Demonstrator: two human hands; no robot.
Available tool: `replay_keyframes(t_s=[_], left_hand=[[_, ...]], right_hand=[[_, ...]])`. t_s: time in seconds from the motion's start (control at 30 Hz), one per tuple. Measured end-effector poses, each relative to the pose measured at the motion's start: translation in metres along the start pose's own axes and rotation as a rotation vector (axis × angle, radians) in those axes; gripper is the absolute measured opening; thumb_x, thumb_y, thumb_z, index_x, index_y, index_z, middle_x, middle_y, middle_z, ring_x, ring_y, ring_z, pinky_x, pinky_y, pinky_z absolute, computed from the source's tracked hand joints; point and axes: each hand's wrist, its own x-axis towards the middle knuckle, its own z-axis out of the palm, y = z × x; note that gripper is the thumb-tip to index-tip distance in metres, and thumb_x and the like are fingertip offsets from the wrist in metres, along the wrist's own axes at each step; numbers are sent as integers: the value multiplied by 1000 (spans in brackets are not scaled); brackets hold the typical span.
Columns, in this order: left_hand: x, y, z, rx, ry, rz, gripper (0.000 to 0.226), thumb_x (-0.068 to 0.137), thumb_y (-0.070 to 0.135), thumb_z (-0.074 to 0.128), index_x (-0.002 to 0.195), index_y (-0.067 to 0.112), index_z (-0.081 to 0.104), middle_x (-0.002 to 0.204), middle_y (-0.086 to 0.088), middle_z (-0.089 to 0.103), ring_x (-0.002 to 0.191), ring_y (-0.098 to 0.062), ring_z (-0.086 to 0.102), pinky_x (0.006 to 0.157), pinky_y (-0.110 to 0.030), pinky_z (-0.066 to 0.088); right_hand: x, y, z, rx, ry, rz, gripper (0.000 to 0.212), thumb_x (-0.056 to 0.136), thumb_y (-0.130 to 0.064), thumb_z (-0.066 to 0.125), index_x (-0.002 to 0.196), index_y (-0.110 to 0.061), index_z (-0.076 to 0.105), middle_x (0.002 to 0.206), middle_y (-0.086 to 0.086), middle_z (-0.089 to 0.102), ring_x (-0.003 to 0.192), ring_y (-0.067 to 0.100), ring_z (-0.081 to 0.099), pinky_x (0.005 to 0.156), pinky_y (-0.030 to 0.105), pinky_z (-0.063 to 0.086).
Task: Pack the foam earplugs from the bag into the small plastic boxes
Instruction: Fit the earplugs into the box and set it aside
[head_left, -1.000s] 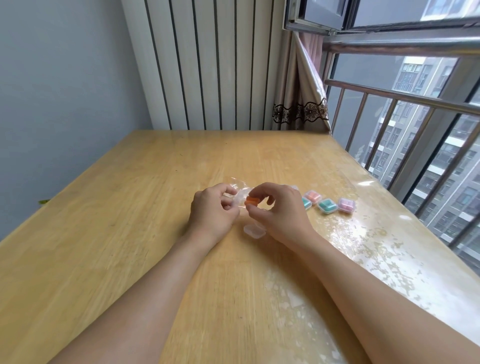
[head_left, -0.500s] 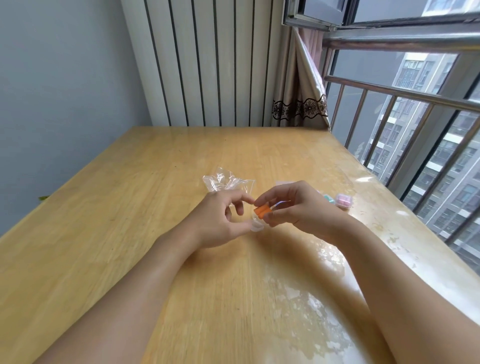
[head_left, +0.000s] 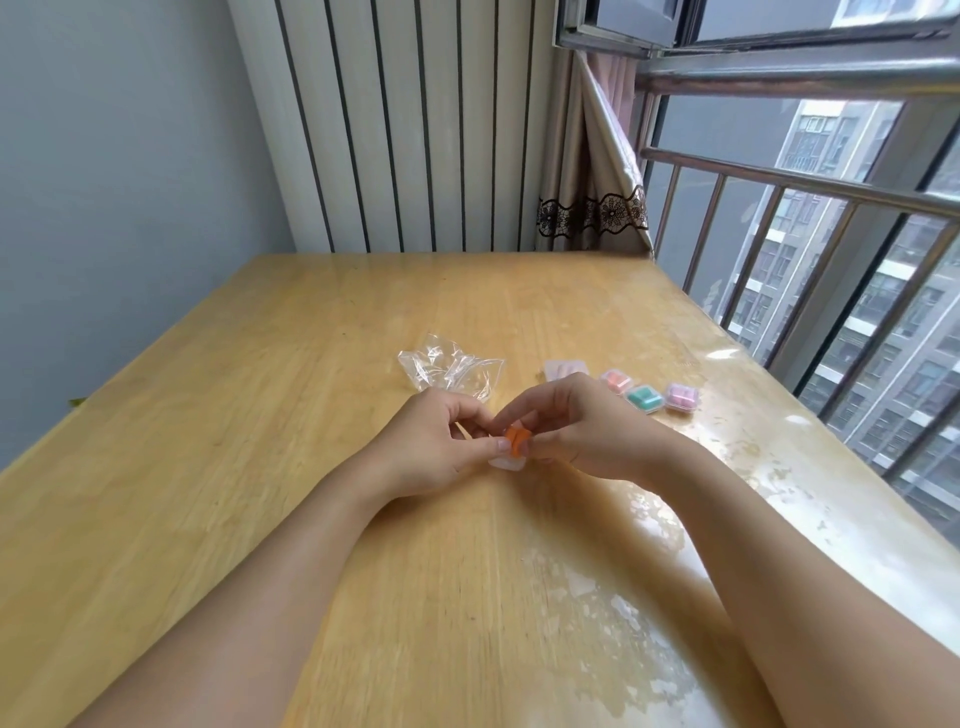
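Note:
Orange foam earplugs (head_left: 516, 439) sit in a small clear plastic box (head_left: 506, 461) at the middle of the wooden table (head_left: 260, 441). My left hand (head_left: 431, 447) and my right hand (head_left: 576, 426) both pinch the box and the earplugs from either side. A crumpled clear plastic bag (head_left: 449, 371) lies just behind my left hand. Behind my right hand stand three closed small boxes: a salmon one (head_left: 615, 383), a teal one (head_left: 645, 399) and a pink one (head_left: 681, 397). A further clear box (head_left: 563, 369) is partly hidden by my right hand.
The table's right edge runs along a metal window railing (head_left: 779, 208). A curtain (head_left: 592, 208) hangs at the far right corner, against a ribbed white wall panel (head_left: 405, 130). A glossy, worn patch (head_left: 623, 613) covers the table's right side.
My hands have come closer together over the clear box, and the orange earplugs now sit down in it. The coloured boxes behind my right hand have come into view.

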Motion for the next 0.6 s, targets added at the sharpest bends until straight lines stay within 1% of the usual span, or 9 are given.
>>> replay_keyframes(t_s=[0.1, 0.13, 0.2, 0.27, 0.33, 0.43, 0.5, 0.53, 0.6], left_hand=[[0, -1, -1, 12, 13, -11, 8, 82, 20, 83, 79, 24, 77, 68, 17, 65, 49, -1, 44, 51, -12, 36], [0, -1, -1, 18, 16, -7, 9, 82, 19, 83, 79, 24, 76, 67, 17, 65, 50, -2, 45, 52, -13, 37], [-2, 1, 0, 41, 35, 27, 9, 82, 17, 82, 81, 23, 76, 66, 18, 64, 52, -4, 45, 54, -15, 38], [-3, 2, 1, 60, 60, 76, 12, 82, 15, 81, 82, 26, 74, 75, 14, 70, 55, -7, 49, 56, -17, 40], [-2, 1, 1, 44, 69, 98, 16, 81, 15, 80, 81, 29, 74, 85, 5, 73, 59, -10, 52, 57, -19, 41], [-1, 0, 1, 12, 61, 83, 23, 82, 9, 78, 80, 31, 74, 79, 7, 71, 61, -11, 55, 56, -16, 41], [-1, 1, 1, -14, 56, 61, 23, 82, 5, 77, 81, 29, 77, 72, 11, 70, 61, -13, 55, 56, -18, 42], [-1, 2, 0, -29, 45, 44, 21, 81, 6, 78, 82, 27, 78, 71, 8, 71, 60, -13, 54, 57, -20, 43], [-4, 3, -6, -52, -14, 9, 16, 81, 8, 80, 88, 23, 81, 75, -6, 76, 61, -10, 59, 62, -20, 46]], right_hand=[[1, 3, -3, 85, 27, 42, 27, 87, 5, 72, 111, -8, 70, 93, 19, 78, 81, 26, 72, 83, 38, 60], [1, 3, -4, 102, 23, 52, 26, 87, 5, 72, 110, -5, 68, 93, 22, 77, 80, 27, 71, 81, 38, 61], [2, 3, -3, 110, 14, 61, 18, 89, 5, 71, 106, -1, 67, 96, 26, 75, 81, 27, 71, 75, 33, 61], [2, 3, -2, 111, 14, 66, 12, 89, 2, 72, 100, 0, 68, 97, 27, 75, 83, 26, 71, 72, 29, 60], [3, 4, -3, 110, 11, 72, 9, 90, -1, 73, 99, 0, 70, 98, 25, 76, 84, 27, 71, 72, 29, 59], [4, 7, -4, 103, 21, 77, 9, 91, -3, 73, 99, 0, 73, 96, 23, 77, 80, 25, 68, 71, 30, 57], [5, 8, -3, 84, 41, 77, 10, 89, -5, 75, 99, 0, 74, 94, 20, 78, 79, 23, 68, 72, 31, 57], [5, 8, -2, 72, 45, 73, 10, 88, -6, 76, 98, -1, 75, 92, 18, 78, 79, 22, 68, 73, 32, 58], [5, 8, -1, 28, 41, 60, 9, 87, -9, 78, 96, -5, 78, 90, 17, 79, 77, 20, 67, 75, 33, 58]])
